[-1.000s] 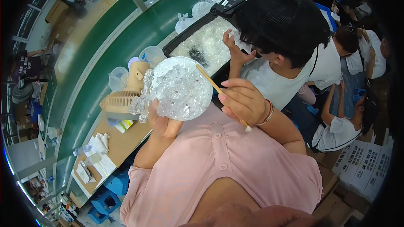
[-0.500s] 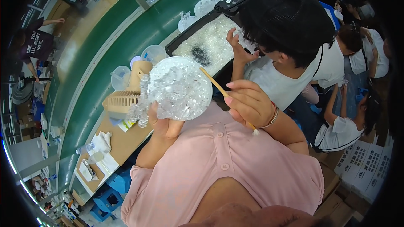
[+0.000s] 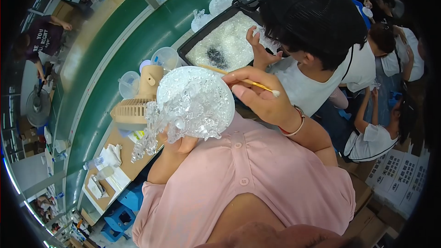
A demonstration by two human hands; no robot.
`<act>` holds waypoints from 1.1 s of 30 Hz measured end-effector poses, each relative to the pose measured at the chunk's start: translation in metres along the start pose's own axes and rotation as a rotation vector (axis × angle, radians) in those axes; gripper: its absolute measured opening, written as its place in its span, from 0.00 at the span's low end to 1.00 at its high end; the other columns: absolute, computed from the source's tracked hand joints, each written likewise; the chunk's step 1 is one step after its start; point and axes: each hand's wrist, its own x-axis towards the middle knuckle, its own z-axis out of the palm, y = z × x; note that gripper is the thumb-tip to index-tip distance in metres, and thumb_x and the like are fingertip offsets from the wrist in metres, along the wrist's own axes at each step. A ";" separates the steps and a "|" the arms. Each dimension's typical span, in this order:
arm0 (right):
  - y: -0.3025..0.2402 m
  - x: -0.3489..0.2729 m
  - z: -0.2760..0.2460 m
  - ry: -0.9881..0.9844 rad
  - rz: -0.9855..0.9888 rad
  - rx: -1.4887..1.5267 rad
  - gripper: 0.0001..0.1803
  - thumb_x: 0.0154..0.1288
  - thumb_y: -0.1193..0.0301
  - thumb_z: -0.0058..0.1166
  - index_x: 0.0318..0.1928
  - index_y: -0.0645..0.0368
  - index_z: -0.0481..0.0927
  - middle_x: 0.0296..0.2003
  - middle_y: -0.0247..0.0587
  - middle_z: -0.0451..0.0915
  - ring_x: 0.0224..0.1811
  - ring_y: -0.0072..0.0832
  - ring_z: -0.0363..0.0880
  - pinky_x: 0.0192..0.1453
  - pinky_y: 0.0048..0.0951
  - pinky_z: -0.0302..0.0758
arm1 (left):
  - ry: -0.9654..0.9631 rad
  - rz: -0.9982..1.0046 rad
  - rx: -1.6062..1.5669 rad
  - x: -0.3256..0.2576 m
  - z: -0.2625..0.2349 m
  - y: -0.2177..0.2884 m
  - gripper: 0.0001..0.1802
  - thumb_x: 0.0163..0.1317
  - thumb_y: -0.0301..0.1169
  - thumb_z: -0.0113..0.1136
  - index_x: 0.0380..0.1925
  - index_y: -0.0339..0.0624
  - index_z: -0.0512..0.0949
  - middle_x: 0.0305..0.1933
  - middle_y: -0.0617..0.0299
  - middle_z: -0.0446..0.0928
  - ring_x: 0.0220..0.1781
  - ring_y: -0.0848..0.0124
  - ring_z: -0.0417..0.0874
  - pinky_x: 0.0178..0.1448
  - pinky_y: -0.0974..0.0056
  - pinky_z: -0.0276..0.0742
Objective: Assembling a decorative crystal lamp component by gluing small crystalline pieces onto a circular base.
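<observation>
Clear round crystal-like plastic ornament disc (image 3: 195, 103) held up at chest height, above table (image 3: 117, 149) edge, face toward camera. Left hand (image 3: 179, 143) closed around lower rim from beneath, fingers mostly hidden behind disc. Right hand (image 3: 259, 98) pinched shut on thin wooden cotton swab (image 3: 243, 81), just right of disc. Swab long axis roughly horizontal, far tip over disc's upper right rim, cotton end pointing right. Beige desk fan (image 3: 138, 103) behind disc. Versus half a second ago: swab flatter, right hand higher and closer to rim, disc about same place.
</observation>
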 end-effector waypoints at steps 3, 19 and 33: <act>0.001 0.001 0.000 -0.007 0.079 0.005 0.08 0.61 0.79 0.46 0.41 0.68 0.74 0.36 0.37 0.77 0.42 0.18 0.73 0.48 0.19 0.68 | 0.035 -0.059 -0.008 -0.006 -0.014 0.000 0.58 0.35 0.51 0.70 0.66 0.50 0.48 0.67 0.51 0.53 0.68 0.52 0.55 0.68 0.44 0.53; 0.023 0.012 -0.007 0.011 0.324 0.103 0.07 0.62 0.73 0.50 0.29 0.64 0.74 0.22 0.30 0.74 0.22 0.13 0.71 0.27 0.15 0.68 | 0.018 -0.122 0.077 -0.006 -0.018 -0.004 0.50 0.40 0.45 0.71 0.63 0.47 0.55 0.64 0.53 0.59 0.66 0.55 0.60 0.68 0.47 0.57; 0.023 0.010 -0.008 0.008 0.300 0.184 0.05 0.60 0.75 0.49 0.29 0.63 0.74 0.21 0.31 0.74 0.19 0.14 0.71 0.24 0.15 0.68 | 0.013 -0.139 -0.003 -0.007 -0.034 -0.005 0.46 0.48 0.44 0.64 0.64 0.45 0.53 0.65 0.52 0.57 0.67 0.53 0.58 0.68 0.43 0.53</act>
